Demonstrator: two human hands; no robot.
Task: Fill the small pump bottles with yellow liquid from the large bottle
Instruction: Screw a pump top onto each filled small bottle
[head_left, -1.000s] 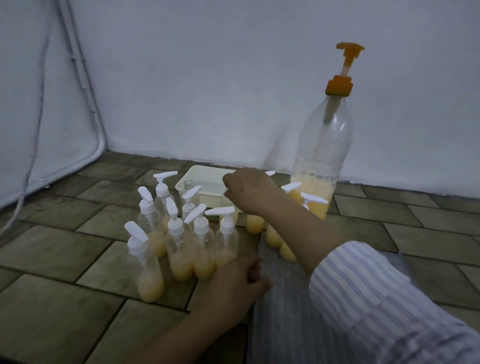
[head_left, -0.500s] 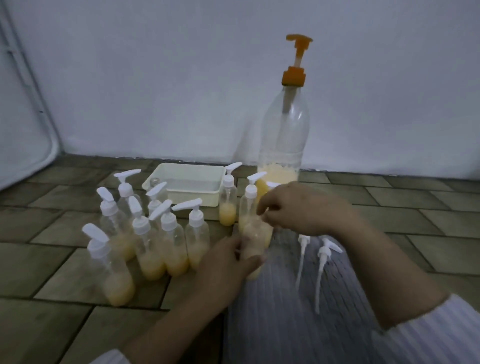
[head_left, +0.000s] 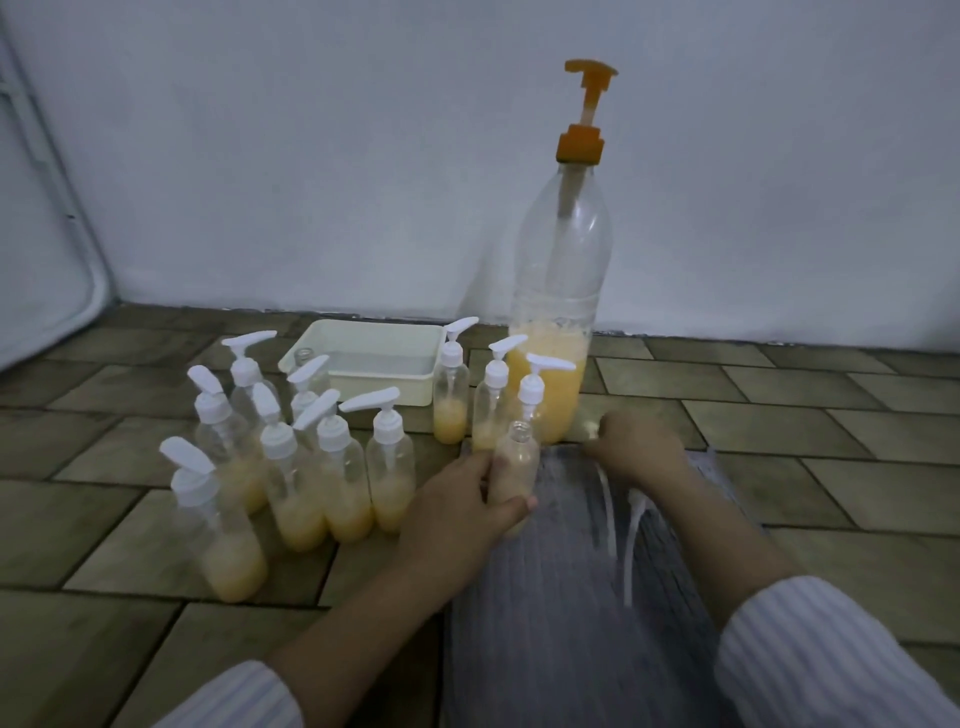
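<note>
My left hand (head_left: 462, 512) grips an uncapped small bottle (head_left: 517, 462), partly filled with yellow liquid, upright on the grey striped cloth (head_left: 561, 597). My right hand (head_left: 641, 447) rests on the cloth with fingers curled over loose white pump heads (head_left: 623, 525) whose tubes trail toward me; its grip is blurred. The large clear bottle (head_left: 558, 322) with an orange pump (head_left: 584, 114) stands behind, yellow liquid in its lower part. Three capped small bottles (head_left: 493, 395) stand before it. A cluster of several capped, partly filled small bottles (head_left: 291, 462) stands at the left.
A white plastic tub (head_left: 374, 364) sits on the tiled floor (head_left: 779, 395) near the wall, with an uncapped empty small bottle (head_left: 305, 358) by its left corner. A white panel (head_left: 47, 260) leans at the far left. A white wall closes the back.
My right hand moved from the uncapped bottle's mouth rightward down to the loose pump heads on the cloth. My left hand keeps holding the bottle. The camera view shifted slightly.
</note>
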